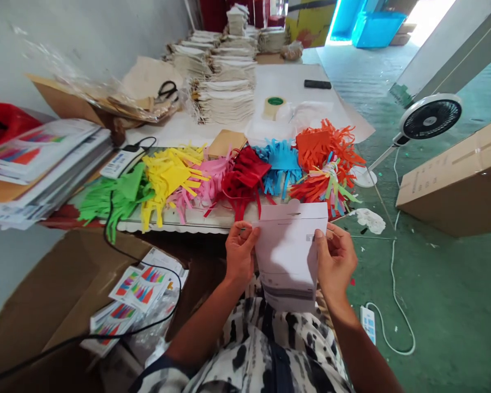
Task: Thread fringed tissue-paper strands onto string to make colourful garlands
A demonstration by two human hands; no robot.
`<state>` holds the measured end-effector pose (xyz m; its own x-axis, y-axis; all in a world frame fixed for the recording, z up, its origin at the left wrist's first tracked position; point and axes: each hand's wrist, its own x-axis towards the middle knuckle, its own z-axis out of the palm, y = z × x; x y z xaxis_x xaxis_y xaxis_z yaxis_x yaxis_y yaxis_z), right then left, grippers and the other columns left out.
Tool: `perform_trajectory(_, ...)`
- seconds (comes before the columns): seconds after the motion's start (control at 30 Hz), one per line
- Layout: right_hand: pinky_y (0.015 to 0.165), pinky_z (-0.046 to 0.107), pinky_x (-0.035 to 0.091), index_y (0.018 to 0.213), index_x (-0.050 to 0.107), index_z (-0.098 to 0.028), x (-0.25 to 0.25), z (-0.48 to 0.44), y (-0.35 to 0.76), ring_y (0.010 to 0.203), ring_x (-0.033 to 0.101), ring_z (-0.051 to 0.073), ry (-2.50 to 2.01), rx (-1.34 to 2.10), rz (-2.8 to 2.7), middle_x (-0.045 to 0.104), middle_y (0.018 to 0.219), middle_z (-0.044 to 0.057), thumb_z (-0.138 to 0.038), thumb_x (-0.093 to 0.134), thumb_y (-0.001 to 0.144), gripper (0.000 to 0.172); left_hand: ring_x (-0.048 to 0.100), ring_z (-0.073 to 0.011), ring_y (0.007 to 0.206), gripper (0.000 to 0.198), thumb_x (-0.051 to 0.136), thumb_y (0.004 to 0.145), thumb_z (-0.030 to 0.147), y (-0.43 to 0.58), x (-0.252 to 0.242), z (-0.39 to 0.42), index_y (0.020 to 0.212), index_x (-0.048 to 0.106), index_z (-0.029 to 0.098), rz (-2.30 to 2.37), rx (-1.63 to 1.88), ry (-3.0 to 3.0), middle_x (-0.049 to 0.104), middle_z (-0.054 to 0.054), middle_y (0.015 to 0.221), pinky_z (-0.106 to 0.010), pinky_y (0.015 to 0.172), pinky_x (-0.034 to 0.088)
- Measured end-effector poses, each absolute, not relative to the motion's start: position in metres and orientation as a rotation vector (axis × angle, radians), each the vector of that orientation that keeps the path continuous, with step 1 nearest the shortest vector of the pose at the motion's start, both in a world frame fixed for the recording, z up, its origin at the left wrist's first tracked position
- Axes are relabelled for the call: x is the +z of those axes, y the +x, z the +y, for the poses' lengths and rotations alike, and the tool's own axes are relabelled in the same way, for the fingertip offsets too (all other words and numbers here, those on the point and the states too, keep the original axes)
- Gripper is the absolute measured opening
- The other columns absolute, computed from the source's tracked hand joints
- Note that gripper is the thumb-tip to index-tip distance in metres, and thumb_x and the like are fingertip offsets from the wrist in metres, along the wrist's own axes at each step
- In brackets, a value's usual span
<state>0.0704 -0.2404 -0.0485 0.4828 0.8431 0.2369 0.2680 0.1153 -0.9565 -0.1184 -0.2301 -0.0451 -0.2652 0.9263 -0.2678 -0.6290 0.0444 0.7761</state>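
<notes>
A white card packaging box (288,256) with faint print and a slotted top flap is held upright over my lap. My left hand (241,252) pinches its left edge near the top, thumb against fingers. On the opposite edge, my right hand (336,256) grips it the same way. Just beyond the box, bundles of fringed felt strips lie along the table's near edge: green (117,194), yellow (169,177), pink (208,183), dark red (245,180), blue (282,161), orange (329,147) and a mixed-colour bundle (325,185).
Stacks of off-white cloth pieces (225,98) stand farther back, near scissors (167,90) and a tape roll (274,107). Printed packages (141,286) fill an open carton (45,295) at lower left. A fan (429,120), a closed carton (458,174) and a power strip (367,325) are at right.
</notes>
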Motion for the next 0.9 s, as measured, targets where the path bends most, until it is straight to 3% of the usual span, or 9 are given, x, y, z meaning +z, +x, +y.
perform_trajectory(0.17,0.085,0.034,0.055,0.134,0.069,-0.023,-0.047,-0.238,0.067,0.098,0.070,0.021,-1.393,0.715,-1.050,0.076,0.119,0.007,-0.044,0.082,0.087,0.053,0.062,-0.0082,0.061,0.055,0.102,0.063,0.038,-0.118,-0.038,-0.231,0.089,0.057,0.023,0.964,1.535,0.329,0.064,0.009,0.067,-0.017,0.061,0.050)
perform_trajectory(0.4,0.078,0.030,0.051,0.111,0.074,-0.025,-0.045,-0.238,0.065,0.082,0.063,0.017,-1.365,0.836,-1.073,0.074,0.095,0.000,-0.046,0.077,0.091,0.030,0.056,-0.0060,0.064,0.055,0.102,0.064,0.038,-0.115,-0.038,-0.227,0.082,0.053,0.021,1.019,1.574,0.360,0.060,0.008,0.075,-0.016,0.061,0.046)
perform_trajectory(0.63,0.080,0.030,0.052,0.122,0.079,-0.025,-0.049,-0.237,0.063,0.082,0.066,0.015,-1.311,0.714,-0.885,0.075,0.092,0.001,-0.042,0.081,0.088,0.038,0.053,-0.0068,0.059,0.050,0.099,0.070,0.043,-0.117,-0.043,-0.229,0.090,0.057,0.023,1.052,1.621,0.492,0.056,0.009,0.067,-0.017,0.061,0.044)
perform_trajectory(0.9,0.087,0.036,0.055,0.085,0.081,-0.024,-0.052,-0.228,0.069,0.088,0.069,0.017,-1.167,0.869,-0.604,0.079,0.099,0.003,-0.038,0.095,0.070,0.025,0.048,-0.0057,0.054,0.053,0.102,0.061,0.047,-0.114,-0.043,-0.225,0.083,0.063,0.020,1.030,1.593,0.412,0.055,0.009,0.060,-0.017,0.056,0.039)
